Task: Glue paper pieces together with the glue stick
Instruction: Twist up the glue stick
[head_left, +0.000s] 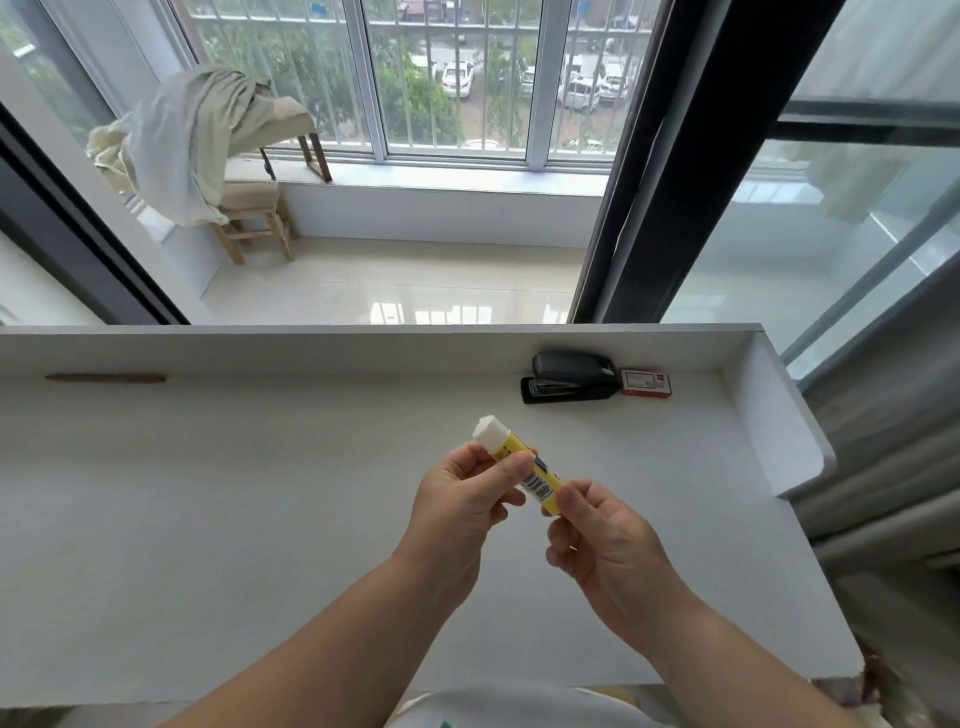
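Observation:
A yellow glue stick (524, 467) with a barcode label is held in the air above the white desk (208, 519), tilted with its white end (487, 430) pointing up and to the left. My left hand (462, 509) grips the upper part of the tube between thumb and fingers. My right hand (602, 545) pinches the tube's lower end. No paper pieces are in view on the desk.
A black stapler (571, 376) and a small red box of staples (647, 385) lie by the desk's raised back wall at the right. A brown mark (104, 378) shows on that wall at the left. Beyond the desk are a balcony floor, a draped stool and windows.

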